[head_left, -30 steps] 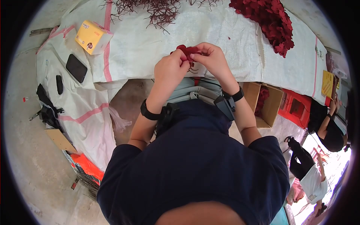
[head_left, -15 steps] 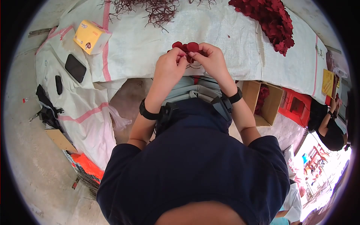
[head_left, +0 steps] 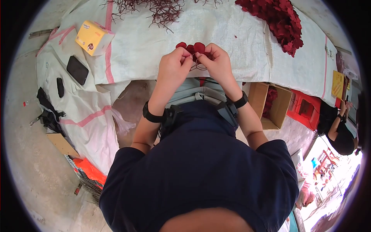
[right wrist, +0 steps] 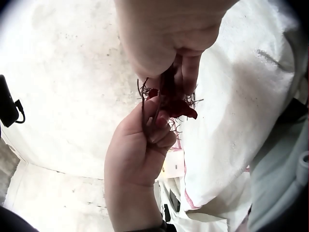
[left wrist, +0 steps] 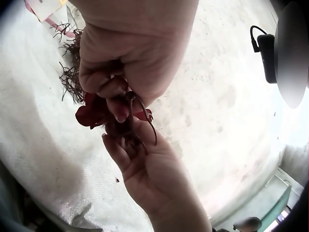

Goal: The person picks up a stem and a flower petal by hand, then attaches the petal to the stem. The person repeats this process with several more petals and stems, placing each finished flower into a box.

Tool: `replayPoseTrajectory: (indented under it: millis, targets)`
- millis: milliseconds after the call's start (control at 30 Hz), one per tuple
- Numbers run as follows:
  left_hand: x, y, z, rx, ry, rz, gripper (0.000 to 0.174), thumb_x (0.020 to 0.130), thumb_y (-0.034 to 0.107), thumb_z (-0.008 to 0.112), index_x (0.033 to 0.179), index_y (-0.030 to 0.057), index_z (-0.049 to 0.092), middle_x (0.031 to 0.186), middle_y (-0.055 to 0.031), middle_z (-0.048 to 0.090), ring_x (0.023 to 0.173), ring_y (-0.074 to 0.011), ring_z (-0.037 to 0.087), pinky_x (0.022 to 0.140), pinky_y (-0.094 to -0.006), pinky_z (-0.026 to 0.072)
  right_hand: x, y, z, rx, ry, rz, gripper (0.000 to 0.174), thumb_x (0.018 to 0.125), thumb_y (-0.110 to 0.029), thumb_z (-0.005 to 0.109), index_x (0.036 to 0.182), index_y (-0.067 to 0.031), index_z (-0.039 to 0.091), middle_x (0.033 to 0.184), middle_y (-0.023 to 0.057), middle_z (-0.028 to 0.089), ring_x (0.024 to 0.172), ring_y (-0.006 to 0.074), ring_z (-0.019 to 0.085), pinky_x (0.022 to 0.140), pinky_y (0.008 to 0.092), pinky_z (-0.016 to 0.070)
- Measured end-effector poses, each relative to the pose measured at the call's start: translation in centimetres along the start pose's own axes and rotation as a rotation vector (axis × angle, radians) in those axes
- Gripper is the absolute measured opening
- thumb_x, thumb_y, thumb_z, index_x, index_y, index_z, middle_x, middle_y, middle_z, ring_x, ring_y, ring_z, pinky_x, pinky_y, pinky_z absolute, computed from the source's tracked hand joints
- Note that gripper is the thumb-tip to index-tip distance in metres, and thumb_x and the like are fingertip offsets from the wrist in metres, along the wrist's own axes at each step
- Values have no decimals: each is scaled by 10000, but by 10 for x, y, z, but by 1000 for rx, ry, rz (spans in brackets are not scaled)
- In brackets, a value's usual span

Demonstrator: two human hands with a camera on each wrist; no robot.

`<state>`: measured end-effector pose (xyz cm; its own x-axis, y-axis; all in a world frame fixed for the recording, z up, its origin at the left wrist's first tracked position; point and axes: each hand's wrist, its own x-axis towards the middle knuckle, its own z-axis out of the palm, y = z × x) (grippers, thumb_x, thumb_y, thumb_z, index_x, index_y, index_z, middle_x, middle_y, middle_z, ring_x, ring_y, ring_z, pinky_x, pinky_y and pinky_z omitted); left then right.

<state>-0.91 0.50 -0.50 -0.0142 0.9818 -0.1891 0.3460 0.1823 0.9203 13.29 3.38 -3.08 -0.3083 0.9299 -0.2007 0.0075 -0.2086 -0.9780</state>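
Both hands meet over the near edge of the white sheet. The left hand (head_left: 174,69) pinches a thin brown stem (left wrist: 155,131) between thumb and curled fingers. Opposite it, the right hand (head_left: 219,66) holds dark red petals (head_left: 199,47) with thumb and fingers, and the two hands' fingertips nearly touch. In the left wrist view, red petals (left wrist: 89,115) stick out beside the left fingers and the curved stem loops under them. The right wrist view shows petals (right wrist: 181,109) between the hands. Fingers hide where petals and stem meet.
Brown twigs (head_left: 162,13) and a heap of red petals (head_left: 284,29) lie at the sheet's far side. A yellow box (head_left: 91,36) and a black phone (head_left: 77,70) are at left. A cardboard box (head_left: 257,98) and red stool (head_left: 305,110) stand at lower right.
The petals between the hands have shifted and spread, with round ones now standing above the fingers. Both hands have moved slightly. A person at lower right has mostly left the view.
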Motion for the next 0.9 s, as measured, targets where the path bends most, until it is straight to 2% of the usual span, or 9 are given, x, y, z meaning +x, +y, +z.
replayPoseTrajectory:
  millis: [167, 267, 567, 667, 833, 900]
  targets:
    - [0, -1, 1, -11, 1, 16, 74, 779, 38, 491, 762, -33, 502, 577, -26, 526, 506, -49, 477, 459, -181, 383, -1, 0, 0, 14, -8, -4, 86, 757, -23, 555, 732, -8, 475, 718, 4, 549, 646, 37, 492, 574, 175, 412]
    - [1, -2, 3, -45, 57, 24, 77, 728, 66, 519, 713, -10, 513, 512, -88, 530, 410, -143, 463, 408, -260, 344, -1, 2, 2, 33, 41, -29, 84, 758, -22, 554, 735, -7, 474, 717, 3, 548, 642, 37, 493, 568, 173, 410]
    - [0, 1, 2, -45, 45, 18, 77, 730, 68, 518, 717, -8, 515, 513, -92, 526, 414, -149, 465, 413, -262, 345, -2, -3, 0, -27, -12, -8, 85, 761, -28, 554, 742, -5, 474, 720, 9, 550, 639, 41, 498, 569, 172, 413]
    - [-2, 2, 1, 28, 1, 23, 68, 779, 39, 487, 765, -25, 509, 563, -17, 513, 497, -41, 457, 451, -178, 366, -3, -4, 0, 1, -45, 4, 73, 773, -29, 541, 766, 2, 475, 741, 21, 552, 648, 50, 506, 587, 180, 428]
    - [-3, 1, 1, 29, 22, 60, 68, 784, 39, 484, 766, -22, 510, 577, -26, 525, 506, -45, 461, 458, -181, 370, -3, -4, 2, 72, -74, -31, 59, 791, -23, 512, 811, 12, 469, 780, 38, 545, 680, 65, 516, 620, 200, 450]
    - [-4, 1, 1, 30, 10, 69, 68, 787, 40, 483, 772, -21, 511, 593, -32, 535, 512, -47, 464, 462, -182, 372, -3, -1, 3, 111, -69, -48, 50, 789, -11, 498, 805, 22, 464, 750, 49, 558, 672, 76, 545, 585, 197, 448]
